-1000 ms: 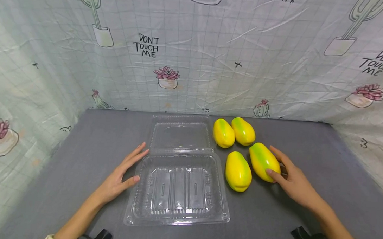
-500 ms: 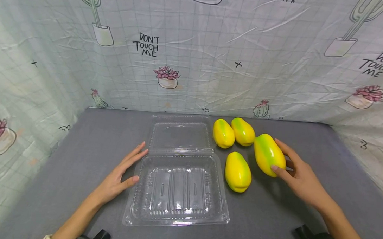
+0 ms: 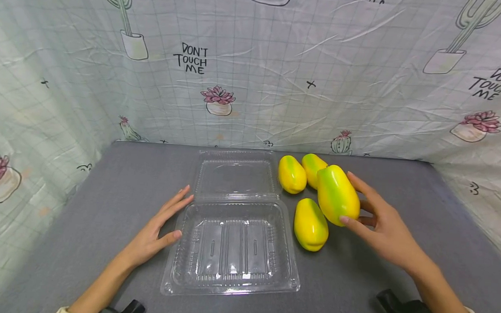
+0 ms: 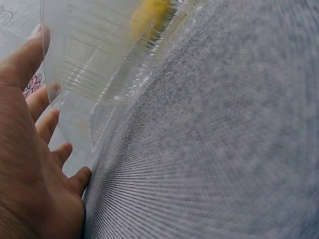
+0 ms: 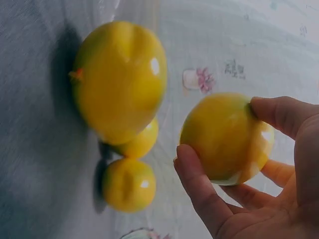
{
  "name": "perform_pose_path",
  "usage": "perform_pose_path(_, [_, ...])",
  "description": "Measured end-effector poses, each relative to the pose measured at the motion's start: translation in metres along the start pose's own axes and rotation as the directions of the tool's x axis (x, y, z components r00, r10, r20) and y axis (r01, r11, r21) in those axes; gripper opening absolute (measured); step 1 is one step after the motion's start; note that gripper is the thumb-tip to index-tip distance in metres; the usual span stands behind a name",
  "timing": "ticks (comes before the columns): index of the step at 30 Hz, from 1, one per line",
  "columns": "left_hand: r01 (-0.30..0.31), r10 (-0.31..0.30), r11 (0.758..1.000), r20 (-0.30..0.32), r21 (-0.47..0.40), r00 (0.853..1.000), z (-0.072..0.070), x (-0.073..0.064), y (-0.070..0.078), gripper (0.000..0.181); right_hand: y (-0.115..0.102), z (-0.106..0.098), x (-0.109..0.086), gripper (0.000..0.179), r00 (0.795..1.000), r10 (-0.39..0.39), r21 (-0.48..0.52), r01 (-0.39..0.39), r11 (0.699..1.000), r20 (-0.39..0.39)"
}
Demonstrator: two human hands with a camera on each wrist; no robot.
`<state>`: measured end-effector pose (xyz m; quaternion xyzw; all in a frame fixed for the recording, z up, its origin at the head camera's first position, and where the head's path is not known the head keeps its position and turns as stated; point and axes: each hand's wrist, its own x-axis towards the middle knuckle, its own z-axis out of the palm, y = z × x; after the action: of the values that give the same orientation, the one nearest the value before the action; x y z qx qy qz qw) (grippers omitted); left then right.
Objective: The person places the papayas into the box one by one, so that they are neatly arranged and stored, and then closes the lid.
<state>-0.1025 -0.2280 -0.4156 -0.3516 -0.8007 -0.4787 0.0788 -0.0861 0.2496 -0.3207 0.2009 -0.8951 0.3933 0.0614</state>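
My right hand [image 3: 380,225] grips a yellow-green papaya [image 3: 338,196] between thumb and fingers, raised off the table. In the right wrist view the held papaya [image 5: 227,139] is seen end-on, thumb on one side and fingertips on the other. Another papaya [image 3: 311,225] lies just left of it, and two more, a left one [image 3: 292,175] and a partly covered one [image 3: 313,168], lie behind. A clear plastic clamshell box [image 3: 233,285] lies unfolded in the middle. At its left rim rests my left hand [image 3: 152,238], fingers extended; the left wrist view shows those fingers [image 4: 50,122] beside the clear wall.
The box's lid [image 3: 237,177] lies folded back toward the rear of the grey table [image 3: 108,193]. A patterned cloth [image 3: 268,115] hangs behind and at both sides. Black wrist mounts [image 3: 406,309] show low in the head view.
My right hand has lifted the papaya from the table, then moved it left, so it now overlaps a rear papaya in the head view. My left hand has stayed at the box.
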Motion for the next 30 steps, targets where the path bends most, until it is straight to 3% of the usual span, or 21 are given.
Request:
perform_pose_path(12, [0.012,-0.012,1.0,0.0,0.0,1.0,-0.001,0.0,0.001,0.068,-0.027,0.017,0.013,0.091,0.995,-0.096,0.093,0.095,0.991,0.005])
perform_pose_path(23, [0.015,-0.015,1.0,-0.002,0.0,1.0,0.0,0.001,0.002,0.068,-0.046,0.044,0.02,0.095,0.978,-0.21,0.22,0.202,0.954,0.011])
perform_pose_path(30, [0.014,-0.014,1.0,-0.001,-0.006,1.0,-0.001,0.001,0.002,0.068,-0.058,0.063,0.025,0.092,0.975,-0.219,0.267,0.204,0.942,0.031])
